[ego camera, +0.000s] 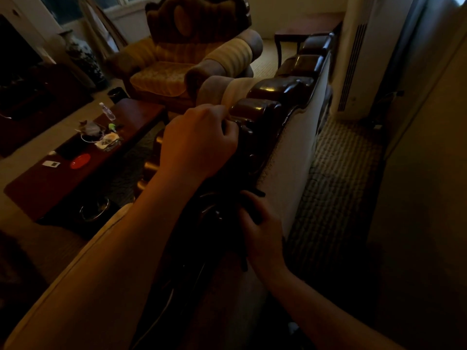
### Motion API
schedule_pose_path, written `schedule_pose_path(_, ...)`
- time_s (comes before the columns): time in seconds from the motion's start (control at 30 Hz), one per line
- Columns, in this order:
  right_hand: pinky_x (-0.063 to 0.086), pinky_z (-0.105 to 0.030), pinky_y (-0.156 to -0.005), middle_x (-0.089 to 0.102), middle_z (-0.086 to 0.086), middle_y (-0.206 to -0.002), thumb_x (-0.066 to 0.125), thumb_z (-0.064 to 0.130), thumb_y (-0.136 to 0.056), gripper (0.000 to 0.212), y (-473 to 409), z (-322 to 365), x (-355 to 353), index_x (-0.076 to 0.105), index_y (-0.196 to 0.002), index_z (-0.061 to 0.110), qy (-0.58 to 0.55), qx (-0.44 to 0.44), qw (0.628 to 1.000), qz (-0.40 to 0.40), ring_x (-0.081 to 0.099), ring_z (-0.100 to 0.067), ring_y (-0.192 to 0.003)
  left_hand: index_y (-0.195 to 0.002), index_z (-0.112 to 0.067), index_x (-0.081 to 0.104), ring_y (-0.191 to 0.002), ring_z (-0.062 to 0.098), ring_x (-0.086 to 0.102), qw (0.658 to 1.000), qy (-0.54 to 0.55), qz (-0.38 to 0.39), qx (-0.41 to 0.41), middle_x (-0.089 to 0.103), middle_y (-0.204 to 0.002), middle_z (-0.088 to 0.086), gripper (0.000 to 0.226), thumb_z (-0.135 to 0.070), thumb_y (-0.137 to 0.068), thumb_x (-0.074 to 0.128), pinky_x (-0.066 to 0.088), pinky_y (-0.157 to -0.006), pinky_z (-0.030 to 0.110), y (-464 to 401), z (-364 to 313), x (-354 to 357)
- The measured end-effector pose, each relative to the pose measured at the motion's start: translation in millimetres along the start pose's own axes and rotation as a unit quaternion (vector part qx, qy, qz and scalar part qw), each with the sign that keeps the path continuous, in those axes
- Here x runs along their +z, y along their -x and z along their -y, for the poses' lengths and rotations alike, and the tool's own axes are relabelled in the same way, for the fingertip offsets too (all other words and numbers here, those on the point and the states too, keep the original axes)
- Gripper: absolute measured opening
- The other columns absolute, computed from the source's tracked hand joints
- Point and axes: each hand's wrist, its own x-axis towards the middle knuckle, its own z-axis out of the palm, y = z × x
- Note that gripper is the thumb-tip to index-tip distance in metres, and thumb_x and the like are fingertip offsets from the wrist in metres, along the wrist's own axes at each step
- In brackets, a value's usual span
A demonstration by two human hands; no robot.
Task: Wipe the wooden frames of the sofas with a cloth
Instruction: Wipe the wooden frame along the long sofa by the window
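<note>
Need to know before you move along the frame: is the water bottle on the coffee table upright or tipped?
Upright. The bottle stands on its base on the coffee table, cap at the top.

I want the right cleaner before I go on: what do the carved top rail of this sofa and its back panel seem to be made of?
The carved top rail looks like dark wood with a glossy varnish: bright highlights sit on its rounded lobes. The back panel below it looks like pale matte fabric, with no shine and a faintly grainy surface, though the dim light leaves that open.
</note>
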Motion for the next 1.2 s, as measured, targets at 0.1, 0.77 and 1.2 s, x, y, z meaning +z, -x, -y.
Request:
schedule_pose_path(0.1,0.04,-0.003,-0.078,0.057,0.021,-0.099,0.057,0.012,-0.091,0.024,-1,5,0,0.06,-0.108,0.029,-0.005,-0.008,1.0,-0.013,0.055,0.011,-0.094,-0.1,-0.016,0.064,-0.075,0.012,0.053,1.0,0.006,0.001,0.006,0.063,-0.092,-0.001,0.024,-0.028,-0.094,0.043,0.029,-0.054,0.017,1,0,-1)
schedule_pose_path(0.77,0.052,-0.019,-0.079,0.062,0.01,-0.098,0.052,0.03,-0.095,0.028,-58,14,-38,0.062,-0.119,0.021,0.055,-0.034,0.996,-0.054,0.06,-0.001,-0.089,-0.093,-0.015,0.064,-0.076,0.012,0.051,1.0,0.009,0.002,0.0,0.062,-0.091,0.0,0.022,-0.026,-0.092,0.045,0.027,-0.053,0.025,1,2,-1)
schedule_pose_path(1.2,0.035,0.001,-0.084,0.05,0.005,-0.114,0.051,0.01,-0.095,0.03,-19,0,16,0.05,-0.11,0.036,-0.024,-0.029,0.996,-0.078,0.046,0.02,-0.101,-0.096,-0.015,0.063,-0.078,0.012,0.049,1.0,-0.002,0.004,-0.004,0.061,-0.095,0.0,0.023,-0.027,-0.092,0.044,0.029,-0.064,0.027,-2,4,0)
